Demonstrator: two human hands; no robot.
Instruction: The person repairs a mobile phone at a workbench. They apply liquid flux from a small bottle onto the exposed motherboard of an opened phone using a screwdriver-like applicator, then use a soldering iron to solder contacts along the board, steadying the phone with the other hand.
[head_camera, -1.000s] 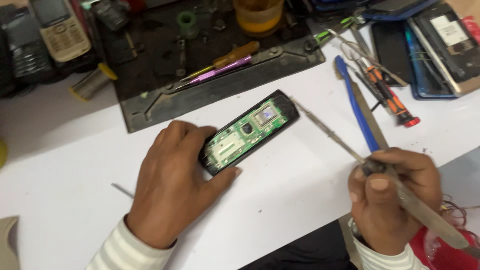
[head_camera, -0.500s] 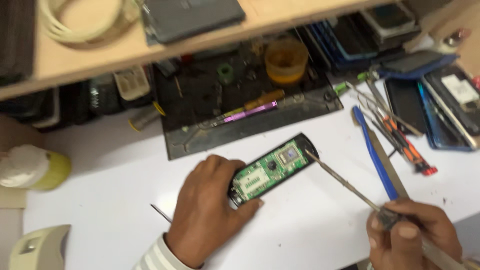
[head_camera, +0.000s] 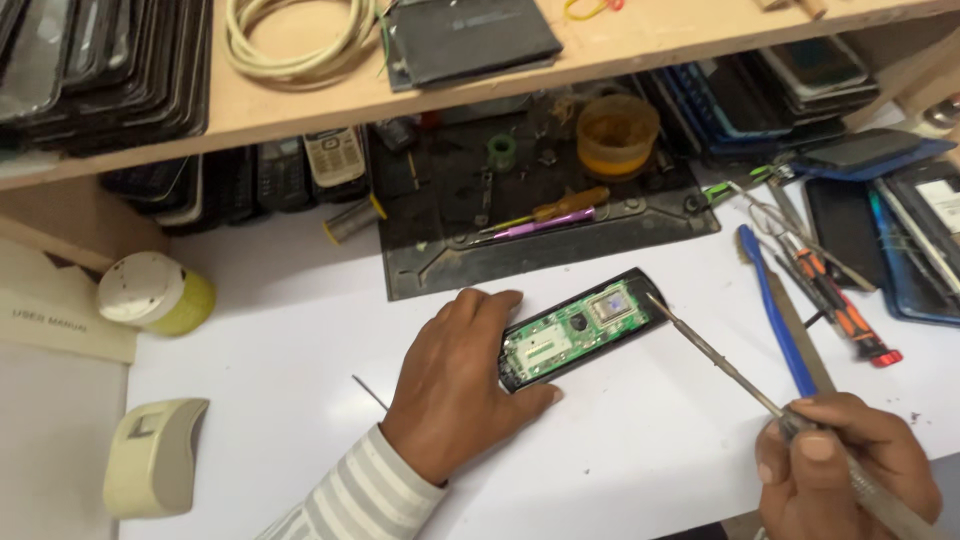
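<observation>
Single view only, head-worn camera. It is looking steeply down and forward from above the white bench (head_camera: 620, 460), at close working range. The opened phone (head_camera: 580, 328) is sitting near frame centre. The left hand (head_camera: 455, 385) is entering from the bottom edge, the right hand (head_camera: 845, 470) from the bottom right corner. The wooden shelf (head_camera: 300, 105) is crossing the top of the frame, marking the far limit. No second view is sharing the scene.

A grey-and-white striped sleeve (head_camera: 345, 497) covers the left forearm.
</observation>
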